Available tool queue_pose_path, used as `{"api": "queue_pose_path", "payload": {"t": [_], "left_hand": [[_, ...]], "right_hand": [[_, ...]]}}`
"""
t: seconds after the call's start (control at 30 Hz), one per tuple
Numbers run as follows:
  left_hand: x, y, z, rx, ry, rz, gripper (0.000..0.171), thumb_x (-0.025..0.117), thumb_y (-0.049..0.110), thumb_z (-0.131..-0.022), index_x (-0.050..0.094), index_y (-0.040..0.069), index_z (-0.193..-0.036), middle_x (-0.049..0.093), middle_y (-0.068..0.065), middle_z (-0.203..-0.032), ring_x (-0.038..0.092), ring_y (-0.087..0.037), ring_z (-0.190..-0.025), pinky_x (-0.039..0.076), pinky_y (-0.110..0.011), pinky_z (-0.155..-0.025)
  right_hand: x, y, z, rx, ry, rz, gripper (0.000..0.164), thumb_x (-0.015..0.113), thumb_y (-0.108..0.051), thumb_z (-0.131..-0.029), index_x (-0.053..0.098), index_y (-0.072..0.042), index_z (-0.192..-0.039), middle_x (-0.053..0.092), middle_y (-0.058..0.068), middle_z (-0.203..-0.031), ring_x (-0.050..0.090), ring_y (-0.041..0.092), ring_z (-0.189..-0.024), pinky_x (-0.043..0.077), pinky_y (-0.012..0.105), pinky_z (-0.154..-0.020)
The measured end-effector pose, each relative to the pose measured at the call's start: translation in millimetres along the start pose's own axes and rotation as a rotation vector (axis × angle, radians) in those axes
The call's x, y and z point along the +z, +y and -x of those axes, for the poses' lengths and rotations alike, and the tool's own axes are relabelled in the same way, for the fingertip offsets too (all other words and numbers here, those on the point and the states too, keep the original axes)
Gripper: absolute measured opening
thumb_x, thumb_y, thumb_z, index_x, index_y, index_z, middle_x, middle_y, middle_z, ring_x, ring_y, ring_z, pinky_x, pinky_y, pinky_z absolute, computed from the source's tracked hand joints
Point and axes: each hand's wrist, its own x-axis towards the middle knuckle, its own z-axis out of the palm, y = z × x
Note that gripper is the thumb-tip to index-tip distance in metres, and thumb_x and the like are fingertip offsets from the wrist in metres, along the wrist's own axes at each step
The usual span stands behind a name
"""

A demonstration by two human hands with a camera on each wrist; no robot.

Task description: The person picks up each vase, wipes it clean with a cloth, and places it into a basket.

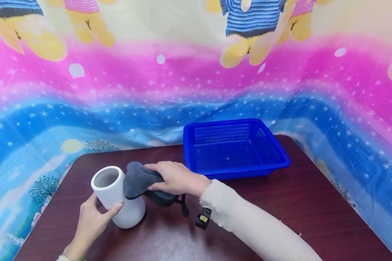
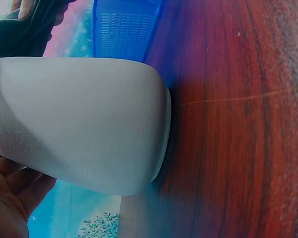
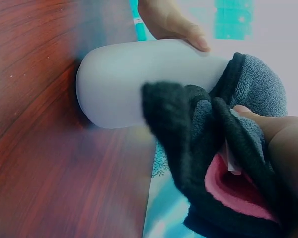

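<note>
A white vase (image 1: pixel 125 206) with a round open mouth stands on the table, leaning slightly to the left in the head view. My left hand (image 1: pixel 93 221) grips its left side, thumb across the front and fingers behind. In my right hand (image 1: pixel 178 177) is a bunched grey cloth (image 1: pixel 140 179), which lies against the vase's upper right side. Seen from the right wrist, the cloth (image 3: pixel 260 82) has soft grey pile, dark edging, a pink inner side and a loose strap-like end. The left wrist view shows the vase's smooth side (image 2: pixel 84 119) and its base on the wood.
A blue plastic basket (image 1: pixel 279 161) with slotted walls stands at the back right of the dark red wooden table (image 1: pixel 313 203). Behind the table hangs a patterned cloth backdrop (image 1: pixel 183 79). A small black device (image 1: pixel 202 219) is at my right wrist.
</note>
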Motion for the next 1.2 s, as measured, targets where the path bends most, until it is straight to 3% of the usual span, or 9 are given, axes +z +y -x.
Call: {"api": "queue_pose_path", "payload": {"t": [0.2, 0.77, 1.2], "left_hand": [[0.6, 1.4, 0.3, -0.008, -0.009, -0.003, 0.060, 0.091, 0.012, -0.065, 0.065, -0.003, -0.117, 0.074, -0.022, -0.095, 0.054, 0.015, -0.080, 0.042, -0.006, -0.064], [1.3, -1.4, 1.1, -0.005, -0.014, 0.002, 0.059, 0.090, 0.011, -0.067, 0.064, -0.003, -0.118, 0.074, -0.022, -0.097, 0.054, 0.016, -0.080, 0.042, -0.004, -0.065], [1.5, -0.3, 1.6, -0.013, -0.016, 0.005, 0.058, 0.090, 0.012, -0.068, 0.064, -0.003, -0.118, 0.074, -0.022, -0.097, 0.054, 0.015, -0.080, 0.042, -0.005, -0.064]], "right_hand": [[3, -1, -3, 0.002, -0.001, -0.008, 0.059, 0.071, -0.042, -0.094, 0.051, -0.029, -0.148, 0.067, -0.008, -0.118, 0.060, 0.007, -0.097, 0.051, 0.025, -0.077], [7, -11, -7, 0.017, -0.011, 0.058, 0.059, 0.070, -0.043, -0.094, 0.050, -0.029, -0.148, 0.067, -0.007, -0.125, 0.062, 0.008, -0.109, 0.054, 0.028, -0.085], [11, -11, -8, 0.022, -0.010, 0.084, 0.059, 0.068, -0.045, -0.094, 0.050, -0.029, -0.149, 0.068, -0.007, -0.123, 0.063, 0.008, -0.107, 0.054, 0.027, -0.082]]}}
